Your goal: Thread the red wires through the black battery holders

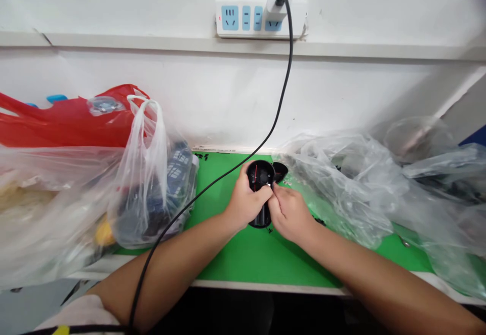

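The black housing (261, 219) is located above the green surface of the bench (243, 269), near its middle; whether it touches the surface cannot be determined. It is open toward the camera, and a thin red wire (255, 169) is visible inside its upper part. The left hand (246, 198) is clamped on the left side of the housing, with the thumb laid across its face. The right hand (288, 211) is at the right side of the housing, thumb and fingertips closed together at its edge, beside the left thumb; whether a small part is pinched there cannot be determined. A black cup-shaped part (280, 171) is located just beside the upper right of the housing. Clear plastic bags (353, 188) cover the right portion of the bench. A tied translucent bag (146, 173) with dark blue contents is positioned at left, in front of a red bag (68, 125). A black cable (279, 107) runs from the power strip (243, 18) on the wall and passes over the left forearm.
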Tool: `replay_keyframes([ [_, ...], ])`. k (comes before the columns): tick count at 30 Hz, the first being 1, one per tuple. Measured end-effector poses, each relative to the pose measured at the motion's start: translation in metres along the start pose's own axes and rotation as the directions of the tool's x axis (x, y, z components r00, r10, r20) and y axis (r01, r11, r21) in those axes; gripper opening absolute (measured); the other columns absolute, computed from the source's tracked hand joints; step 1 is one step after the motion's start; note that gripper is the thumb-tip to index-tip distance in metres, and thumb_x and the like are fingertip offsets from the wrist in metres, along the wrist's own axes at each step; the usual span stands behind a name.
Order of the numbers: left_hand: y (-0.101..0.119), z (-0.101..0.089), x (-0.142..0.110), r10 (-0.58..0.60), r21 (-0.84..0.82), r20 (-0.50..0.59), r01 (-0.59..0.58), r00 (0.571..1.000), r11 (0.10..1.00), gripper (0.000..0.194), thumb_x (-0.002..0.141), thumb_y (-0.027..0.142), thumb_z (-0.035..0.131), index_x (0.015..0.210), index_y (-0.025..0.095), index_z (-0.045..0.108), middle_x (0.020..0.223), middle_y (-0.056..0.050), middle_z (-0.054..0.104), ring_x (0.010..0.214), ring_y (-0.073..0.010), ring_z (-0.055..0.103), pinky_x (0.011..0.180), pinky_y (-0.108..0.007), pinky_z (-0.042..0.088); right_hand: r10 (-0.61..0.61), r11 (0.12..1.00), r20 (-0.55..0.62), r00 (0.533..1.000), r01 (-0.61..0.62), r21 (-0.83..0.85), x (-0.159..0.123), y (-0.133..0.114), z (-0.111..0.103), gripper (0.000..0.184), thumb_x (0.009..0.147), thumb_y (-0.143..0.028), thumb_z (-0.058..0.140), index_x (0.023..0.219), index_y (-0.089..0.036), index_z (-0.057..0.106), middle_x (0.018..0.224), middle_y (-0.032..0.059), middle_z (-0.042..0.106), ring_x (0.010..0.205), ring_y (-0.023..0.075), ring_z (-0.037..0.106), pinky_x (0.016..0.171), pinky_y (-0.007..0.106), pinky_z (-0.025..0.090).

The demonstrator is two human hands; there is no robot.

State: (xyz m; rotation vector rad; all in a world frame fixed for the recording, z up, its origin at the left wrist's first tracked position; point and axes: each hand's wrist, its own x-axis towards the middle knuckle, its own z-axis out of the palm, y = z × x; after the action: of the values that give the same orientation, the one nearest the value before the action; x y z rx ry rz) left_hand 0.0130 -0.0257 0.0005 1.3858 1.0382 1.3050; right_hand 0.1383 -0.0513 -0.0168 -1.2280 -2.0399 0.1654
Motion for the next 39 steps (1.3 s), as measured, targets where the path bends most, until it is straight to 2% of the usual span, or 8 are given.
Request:
replay_keyframes([
  [7,0.003,-0.007,0.004,-0.258,-0.156,0.1,0.271,0.961,0.95,0.041,0.068,0.023,0.065,0.105,0.022,0.047,0.082,0.003,0.058,0.069,-0.0127,0.061,0.066,-0.029,0.053,-0.027,0.989,0.067,0.997,0.016,0.15,0.009,0.008,-0.014,0.027,0.093,-0.025,0.038,0.077,-0.015,0.057,0.069,0.0053,0.058,0.062,0.0165,0.053,0.061,0.03,0.039],
  [10,0.008,-0.01,0.003,-0.44,-0.205,0.292,0.505,0.849,0.838,0.044,0.07,0.029,0.062,0.108,0.025,0.04,0.074,0.004,0.057,0.053,-0.0159,0.061,0.047,-0.028,0.05,0.137,0.92,0.018,0.99,-0.134,0.367,0.016,0.021,-0.019,0.033,0.094,-0.036,0.042,0.077,-0.016,0.062,0.067,0.0034,0.058,0.062,0.0156,0.054,0.062,0.029,0.042],
  [14,0.012,-0.013,0.002,-0.524,-0.12,0.498,0.653,0.692,0.748,0.048,0.069,0.027,0.062,0.112,0.026,0.04,0.078,0.0,0.06,0.05,-0.0164,0.062,0.04,-0.026,0.049,0.397,0.67,-0.008,0.918,-0.284,0.686,0.022,0.038,-0.019,0.039,0.091,-0.049,0.046,0.108,-0.018,0.063,0.086,0.0064,0.064,0.075,0.0184,0.061,0.069,0.033,0.05],
  [20,0.013,-0.012,-0.007,-0.539,0.038,0.728,0.76,0.423,0.648,0.047,0.061,0.023,0.068,0.102,0.02,0.045,0.078,-0.002,0.059,0.048,-0.0149,0.06,0.04,-0.024,0.048,0.163,0.486,0.198,0.967,-0.253,0.836,0.02,0.024,-0.026,0.048,0.092,-0.054,0.041,0.118,-0.018,0.06,0.099,0.0073,0.066,0.089,0.0189,0.064,0.084,0.035,0.05],
  [24,0.012,-0.011,-0.01,-0.493,0.076,0.725,0.656,0.48,0.751,0.069,0.059,0.028,0.077,0.118,0.023,0.041,0.082,0.0,0.058,0.056,-0.0136,0.06,0.046,-0.023,0.047,0.183,0.456,0.263,0.947,-0.319,0.831,0.02,0.018,-0.03,0.05,0.092,-0.056,0.04,0.103,-0.013,0.064,0.077,0.0051,0.064,0.069,0.0165,0.061,0.069,0.031,0.051],
  [28,0.009,-0.018,-0.004,-0.288,0.173,0.679,0.234,0.675,0.957,0.063,0.06,0.036,0.08,0.114,0.021,0.052,0.098,-0.003,0.059,0.081,-0.0152,0.059,0.069,-0.027,0.048,0.259,0.552,0.199,0.945,-0.314,0.772,0.022,0.025,-0.025,0.058,0.093,-0.06,0.031,0.102,-0.013,0.063,0.074,0.0034,0.059,0.069,0.0152,0.057,0.068,0.029,0.048],
  [31,0.006,-0.022,0.0,-0.189,0.275,0.694,-0.013,0.694,0.961,0.047,0.069,0.039,0.072,0.108,0.017,0.059,0.095,-0.003,0.06,0.085,-0.0167,0.055,0.075,-0.029,0.044,0.286,0.63,0.16,0.945,-0.311,0.712,0.021,0.028,-0.021,0.065,0.093,-0.064,0.023,0.104,-0.014,0.063,0.075,0.0034,0.058,0.07,0.0155,0.056,0.07,0.03,0.047],
  [39,-0.01,-0.012,-0.005,-0.136,0.208,0.613,0.007,0.778,0.978,0.046,0.07,0.042,0.071,0.106,0.016,0.059,0.097,-0.005,0.063,0.091,-0.0208,0.059,0.08,-0.033,0.048,0.293,0.643,0.097,0.951,-0.271,0.716,0.021,0.027,-0.019,0.065,0.093,-0.063,0.02,0.102,-0.014,0.063,0.074,0.0034,0.058,0.071,0.0163,0.057,0.073,0.031,0.048],
])
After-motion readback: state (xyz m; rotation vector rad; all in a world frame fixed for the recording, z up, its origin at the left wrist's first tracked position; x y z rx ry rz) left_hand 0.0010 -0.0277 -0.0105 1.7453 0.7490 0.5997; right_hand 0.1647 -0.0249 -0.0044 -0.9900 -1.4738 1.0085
